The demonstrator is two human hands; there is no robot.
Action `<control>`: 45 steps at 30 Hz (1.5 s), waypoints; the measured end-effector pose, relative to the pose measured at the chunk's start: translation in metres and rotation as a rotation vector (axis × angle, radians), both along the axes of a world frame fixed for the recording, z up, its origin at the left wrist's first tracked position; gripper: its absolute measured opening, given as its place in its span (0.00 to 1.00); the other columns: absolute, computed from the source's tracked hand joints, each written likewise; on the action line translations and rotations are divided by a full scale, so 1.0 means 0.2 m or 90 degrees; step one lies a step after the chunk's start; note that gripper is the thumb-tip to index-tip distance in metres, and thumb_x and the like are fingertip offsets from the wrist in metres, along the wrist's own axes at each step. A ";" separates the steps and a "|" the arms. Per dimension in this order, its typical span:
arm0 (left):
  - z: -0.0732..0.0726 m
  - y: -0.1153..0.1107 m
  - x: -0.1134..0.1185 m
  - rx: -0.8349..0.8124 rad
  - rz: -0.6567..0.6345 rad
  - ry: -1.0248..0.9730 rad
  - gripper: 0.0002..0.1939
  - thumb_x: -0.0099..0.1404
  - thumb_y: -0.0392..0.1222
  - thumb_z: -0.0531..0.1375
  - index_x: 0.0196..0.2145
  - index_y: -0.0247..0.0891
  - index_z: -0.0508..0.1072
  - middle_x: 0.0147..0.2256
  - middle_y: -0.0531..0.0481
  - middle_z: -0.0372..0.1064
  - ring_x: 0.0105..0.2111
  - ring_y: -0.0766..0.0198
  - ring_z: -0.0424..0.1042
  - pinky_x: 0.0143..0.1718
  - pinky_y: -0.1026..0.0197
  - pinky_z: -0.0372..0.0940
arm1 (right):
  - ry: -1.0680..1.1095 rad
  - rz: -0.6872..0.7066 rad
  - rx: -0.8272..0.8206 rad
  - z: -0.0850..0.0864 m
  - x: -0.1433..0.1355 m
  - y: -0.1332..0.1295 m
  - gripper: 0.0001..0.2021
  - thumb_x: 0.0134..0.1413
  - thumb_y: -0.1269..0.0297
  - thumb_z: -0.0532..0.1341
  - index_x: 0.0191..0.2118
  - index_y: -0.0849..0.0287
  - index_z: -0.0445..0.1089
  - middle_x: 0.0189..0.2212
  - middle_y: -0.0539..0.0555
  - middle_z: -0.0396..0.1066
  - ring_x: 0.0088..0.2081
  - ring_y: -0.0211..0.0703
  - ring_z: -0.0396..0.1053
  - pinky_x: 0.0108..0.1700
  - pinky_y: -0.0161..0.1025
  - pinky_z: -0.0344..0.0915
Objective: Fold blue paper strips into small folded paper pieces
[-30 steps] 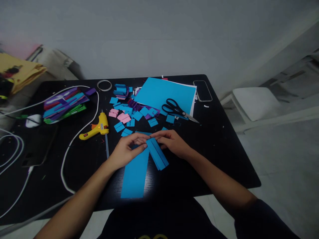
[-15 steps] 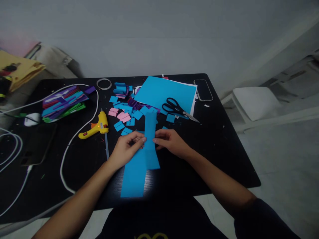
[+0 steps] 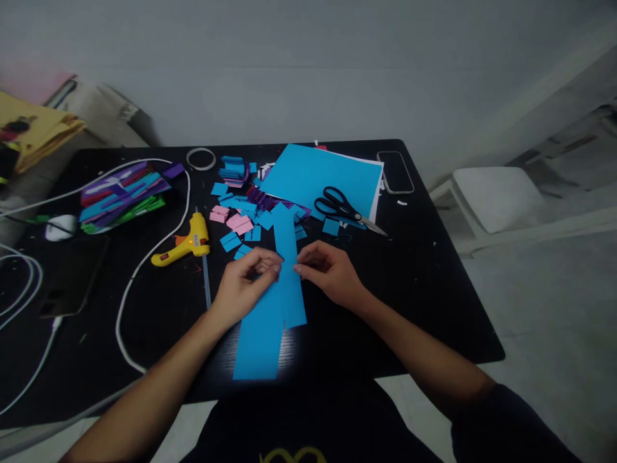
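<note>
A long blue paper strip (image 3: 288, 257) runs away from me between my hands, held at both edges. My left hand (image 3: 248, 276) pinches its left edge between thumb and curled fingers. On the other side, my right hand (image 3: 330, 273) pinches the right edge. Under and left of this strip, a second, wider blue paper piece (image 3: 259, 347) lies on the black table, partly covered by my left hand. Beyond the far end of the strip are several small blue and pink folded paper pieces (image 3: 240, 224).
Black-handled scissors (image 3: 341, 207) rest on blue sheets (image 3: 328, 172). A yellow glue gun (image 3: 193, 241) lies at left, its white cable (image 3: 126, 296) curving toward me. Bundled coloured strips (image 3: 120, 199), a tape ring (image 3: 201, 159), a dark phone (image 3: 74, 276) and another phone (image 3: 395, 172) are on the table (image 3: 414, 289).
The strip, creased and partly raised before, now looks flatter and straighter, its far end leaning further left. Both hands stay at its edges, with only slight movement.
</note>
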State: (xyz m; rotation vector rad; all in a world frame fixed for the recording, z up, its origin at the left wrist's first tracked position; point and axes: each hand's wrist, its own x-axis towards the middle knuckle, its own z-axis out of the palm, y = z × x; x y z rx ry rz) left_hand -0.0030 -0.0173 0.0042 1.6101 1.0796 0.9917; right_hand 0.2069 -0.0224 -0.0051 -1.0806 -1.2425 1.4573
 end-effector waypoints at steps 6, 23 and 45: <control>-0.02 -0.01 0.00 0.061 0.024 0.010 0.10 0.64 0.39 0.70 0.43 0.39 0.82 0.36 0.50 0.79 0.33 0.65 0.77 0.39 0.64 0.73 | -0.031 -0.014 0.037 -0.01 0.01 -0.02 0.14 0.48 0.58 0.76 0.41 0.54 0.81 0.35 0.51 0.81 0.39 0.43 0.79 0.44 0.41 0.77; 0.03 -0.03 0.00 0.302 0.031 0.089 0.05 0.66 0.34 0.69 0.40 0.40 0.82 0.36 0.49 0.76 0.36 0.64 0.76 0.37 0.62 0.70 | -0.173 -0.087 0.312 0.03 0.00 -0.05 0.04 0.57 0.68 0.72 0.39 0.51 0.83 0.34 0.50 0.75 0.35 0.39 0.74 0.38 0.38 0.72; 0.05 -0.03 0.00 -0.094 0.035 -0.076 0.12 0.67 0.49 0.68 0.37 0.37 0.78 0.23 0.53 0.72 0.23 0.67 0.71 0.27 0.65 0.66 | -0.025 0.032 0.116 0.09 0.01 -0.06 0.11 0.62 0.60 0.67 0.49 0.53 0.79 0.40 0.53 0.81 0.41 0.43 0.78 0.45 0.40 0.74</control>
